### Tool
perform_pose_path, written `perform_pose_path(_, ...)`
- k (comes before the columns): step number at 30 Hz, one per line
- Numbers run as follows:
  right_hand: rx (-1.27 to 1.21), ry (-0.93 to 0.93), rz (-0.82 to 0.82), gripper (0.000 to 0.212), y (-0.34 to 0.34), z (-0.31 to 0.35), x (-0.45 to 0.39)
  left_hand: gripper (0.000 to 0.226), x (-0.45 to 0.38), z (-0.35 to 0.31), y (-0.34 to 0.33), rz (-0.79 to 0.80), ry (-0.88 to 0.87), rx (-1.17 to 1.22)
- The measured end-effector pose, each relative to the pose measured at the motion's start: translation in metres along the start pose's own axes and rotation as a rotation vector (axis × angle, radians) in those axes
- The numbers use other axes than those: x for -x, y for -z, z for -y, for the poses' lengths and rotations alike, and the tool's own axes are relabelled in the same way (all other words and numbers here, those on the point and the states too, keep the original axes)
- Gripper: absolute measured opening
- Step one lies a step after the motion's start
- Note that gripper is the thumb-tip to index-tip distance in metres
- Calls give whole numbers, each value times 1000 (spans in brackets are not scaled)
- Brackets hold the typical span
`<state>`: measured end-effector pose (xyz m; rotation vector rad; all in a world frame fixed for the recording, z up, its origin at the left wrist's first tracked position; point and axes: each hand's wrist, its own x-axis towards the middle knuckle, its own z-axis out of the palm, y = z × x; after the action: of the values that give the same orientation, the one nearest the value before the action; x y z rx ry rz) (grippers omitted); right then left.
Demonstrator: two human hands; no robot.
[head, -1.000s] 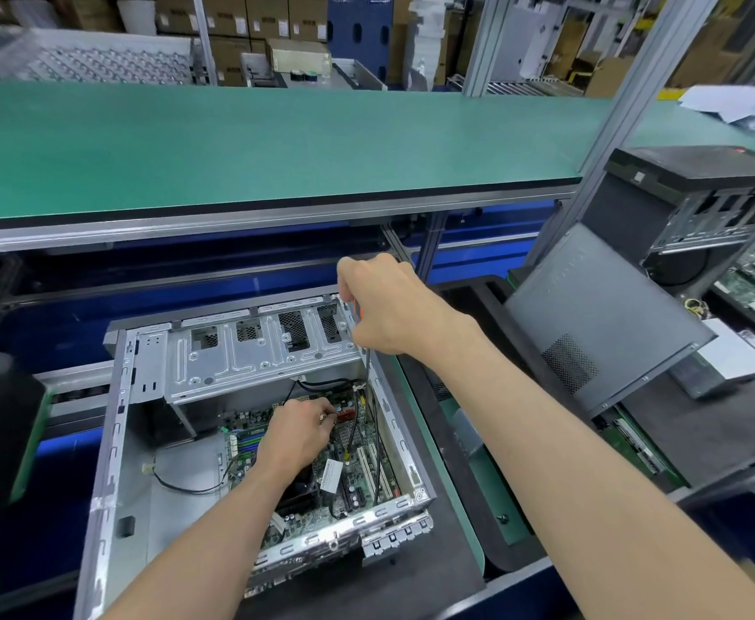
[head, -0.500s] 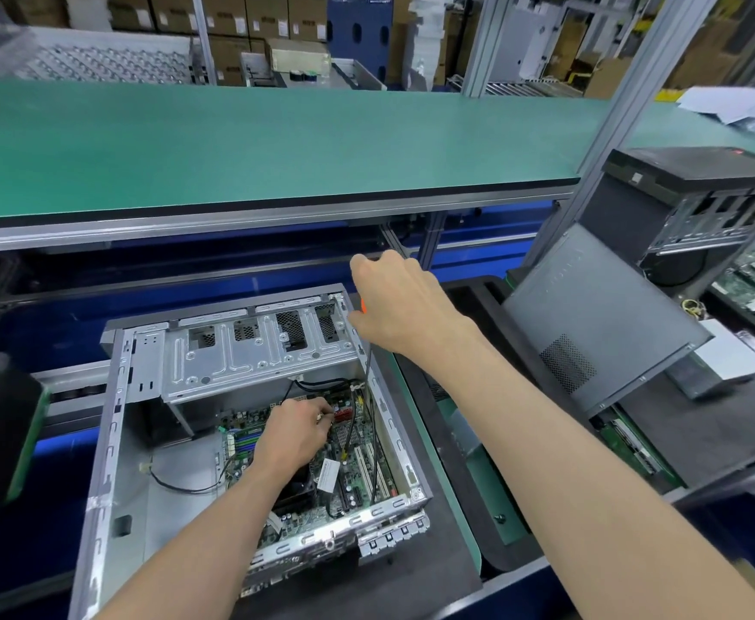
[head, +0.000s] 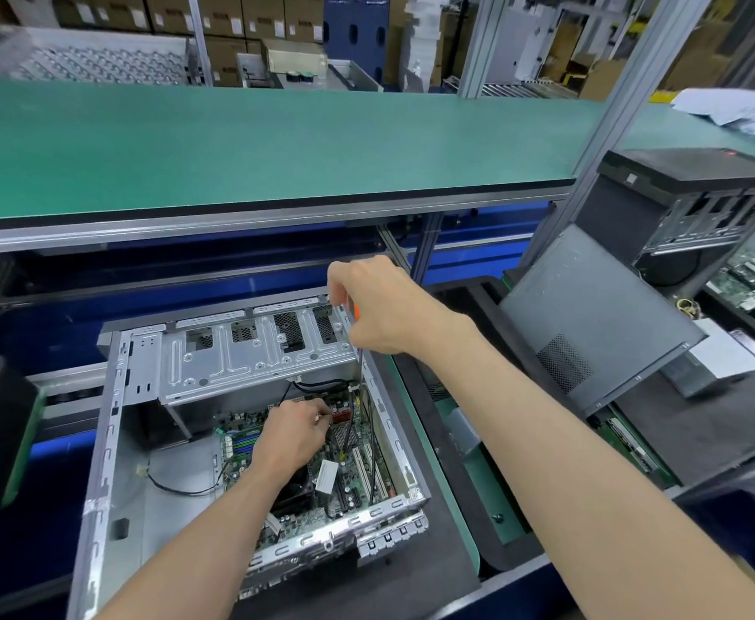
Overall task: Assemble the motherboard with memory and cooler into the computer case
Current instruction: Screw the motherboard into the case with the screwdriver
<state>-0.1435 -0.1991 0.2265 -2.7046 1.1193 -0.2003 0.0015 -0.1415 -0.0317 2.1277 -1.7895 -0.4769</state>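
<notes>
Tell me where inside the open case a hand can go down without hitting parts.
Free: the bare metal floor of the case at, between its left wall and the motherboard; one thin cable crosses it. Crowded: the right half, where the left hand, the screwdriver in the right hand and black cables sit over the board.

We saw that the computer case (head: pixel 111 445) was bare grey metal, with a dull shine. The motherboard (head: pixel 357 463) looked like green glossy board. The workbench top (head: pixel 232 145) was a matt green mat, and the side panel (head: pixel 590 324) was matt dark grey metal.
</notes>
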Motion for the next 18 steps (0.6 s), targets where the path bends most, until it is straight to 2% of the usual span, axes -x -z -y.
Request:
perform_pose_path(3, 76, -96, -124, 19, -8, 0, 0, 17, 1, 0, 1, 5, 2, 14)
perform_pose_path(5, 168, -123, -204, 23, -12, 1, 1, 17, 1, 0, 2, 6, 4, 17)
perform_pose_path(9, 93, -5, -75, 21, -3, 7, -1, 18, 2, -3, 4, 4, 1, 5)
perform_pose_path(11, 73, -26, -22, 18, 0, 7, -2, 18, 1, -2, 4, 12, 2, 4)
perform_pose_path(12, 85, -56, -41, 19, 0, 6, -2, 18, 1, -3, 4, 14, 2, 1)
perform_pose_path(14, 138, -122, -114, 37, -4, 4, -3, 19, 2, -3, 5, 10, 0, 0)
perform_pose_path(16, 196, -126, -151, 46, -6, 5, -2, 19, 2, -4, 5, 7, 2, 7)
perform_pose_path(18, 170, -83, -112, 32, -4, 7, -2, 19, 3, -5, 7, 15, 5, 11)
